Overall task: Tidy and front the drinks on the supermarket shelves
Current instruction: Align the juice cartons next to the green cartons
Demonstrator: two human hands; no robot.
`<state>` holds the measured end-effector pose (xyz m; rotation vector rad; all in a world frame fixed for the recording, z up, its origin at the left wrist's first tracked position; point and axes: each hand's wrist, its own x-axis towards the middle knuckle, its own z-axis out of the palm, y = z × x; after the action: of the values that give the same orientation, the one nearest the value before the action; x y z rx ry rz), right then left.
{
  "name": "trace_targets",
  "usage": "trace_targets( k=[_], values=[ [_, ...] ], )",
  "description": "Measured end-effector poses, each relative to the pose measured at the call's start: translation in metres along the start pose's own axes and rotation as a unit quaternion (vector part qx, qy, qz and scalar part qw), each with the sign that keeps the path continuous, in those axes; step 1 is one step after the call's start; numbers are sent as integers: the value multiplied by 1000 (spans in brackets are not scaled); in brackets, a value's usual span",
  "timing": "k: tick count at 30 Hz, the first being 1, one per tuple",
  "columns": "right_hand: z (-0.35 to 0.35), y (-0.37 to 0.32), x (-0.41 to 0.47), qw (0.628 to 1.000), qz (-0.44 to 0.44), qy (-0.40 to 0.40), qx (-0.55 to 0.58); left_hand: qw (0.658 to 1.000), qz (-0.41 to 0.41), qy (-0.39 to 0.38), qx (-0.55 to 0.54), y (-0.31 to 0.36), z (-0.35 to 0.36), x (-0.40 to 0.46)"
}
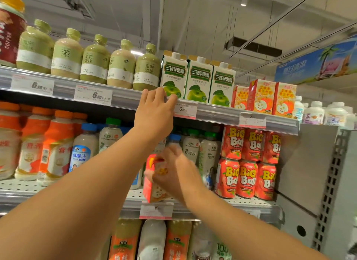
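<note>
Red-orange carton (154, 179): held in the right hand (174, 174), tilted, in front of the middle shelf (251, 201); a smiling apple face is seen on its lower front; motion blur covers it.
Right hand: raised from lower right with the forearm stretched up and to the left; fingers are curled round the carton's right side and top; blurred, so finger detail cannot be told.
Left hand (154, 110): lifted high with the arm nearly straight, running from the lower left corner; back of the hand is turned to the camera; fingers are extended and slightly spread, nothing is held.
Left fingertips (172, 99): placed at the lower front of the leftmost apple vinegar carton (173, 76), just above the top shelf edge (222, 110); whether they press it cannot be told.
Apple vinegar cartons: three white-and-green cartons are stood upright side by side on the top shelf, fronts facing out.
Matching apple juice cartons (270, 97): stood upright on the top shelf just right of the white-and-green ones, well above the held carton.
Green tea bottles (96, 62): lined up on the top shelf left of the cartons.
Red cans (249, 163): stacked in two tiers at the right end of the middle shelf, near the right hand.
Price tag (185, 110): clipped to the shelf edge just right of the left hand.
</note>
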<state>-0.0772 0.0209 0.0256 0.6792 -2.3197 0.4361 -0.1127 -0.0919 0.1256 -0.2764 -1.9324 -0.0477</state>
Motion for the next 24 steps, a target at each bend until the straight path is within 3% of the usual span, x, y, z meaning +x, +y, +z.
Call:
trace_targets(
  k=[5, 9, 11, 18, 24],
  values=[
    [-58, 40, -26, 999, -21, 35, -10, 998, -17, -50, 23, 8, -3, 4],
    [-105, 63, -32, 996, -34, 78, -18, 997, 61, -34, 38, 33, 4, 11],
    [-131, 75, -27, 995, -25, 99, -21, 997, 53, -42, 45, 49, 7, 15],
    [-220, 101, 24, 979, -16, 201, -17, 996, 11, -39, 78, 63, 12, 26],
    [-258, 116, 93, 975, 30, 207, -68, 996, -5, -47, 80, 66, 15, 27]
  ],
)
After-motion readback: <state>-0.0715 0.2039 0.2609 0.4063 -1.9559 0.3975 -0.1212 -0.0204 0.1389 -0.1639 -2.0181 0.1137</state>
